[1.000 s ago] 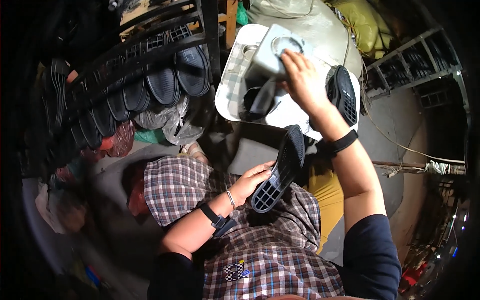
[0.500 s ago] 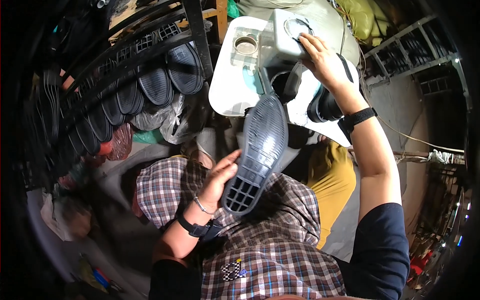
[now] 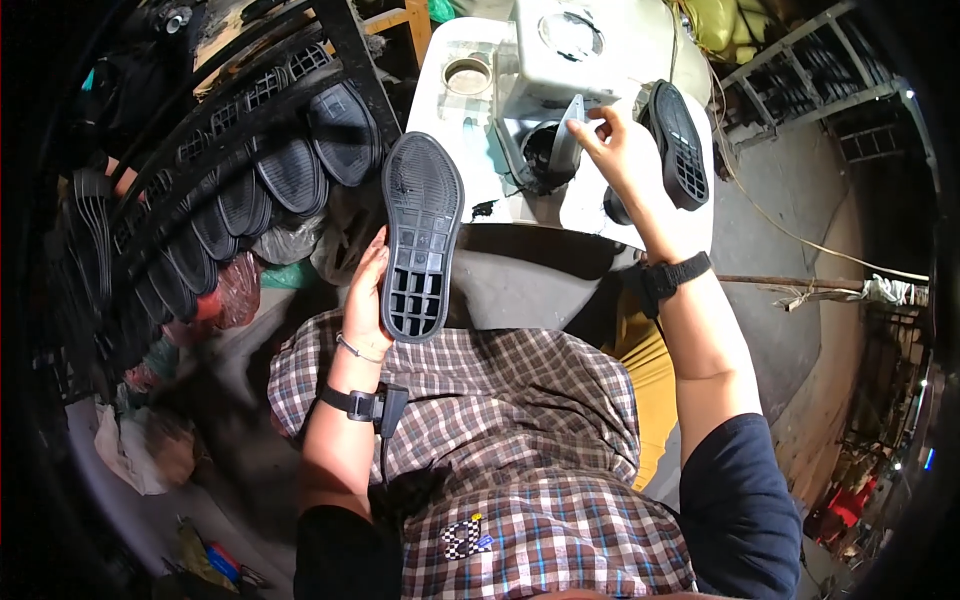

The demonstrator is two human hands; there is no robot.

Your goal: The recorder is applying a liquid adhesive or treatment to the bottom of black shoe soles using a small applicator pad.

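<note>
Shifted leftward, the black sole (image 3: 424,225) extends beyond the left hand (image 3: 366,304) gripping its lattice end.

The left hand (image 3: 365,312) grips, its forearm (image 3: 337,455) extended forward; the right hand (image 3: 630,160) reaches farther out, fingers (image 3: 610,119) curled, elbow (image 3: 717,385) slightly bent.

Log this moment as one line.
left hand: holding black shoe sole | right hand: at pale strip, grip unclear | second sole: right side of white table
</note>
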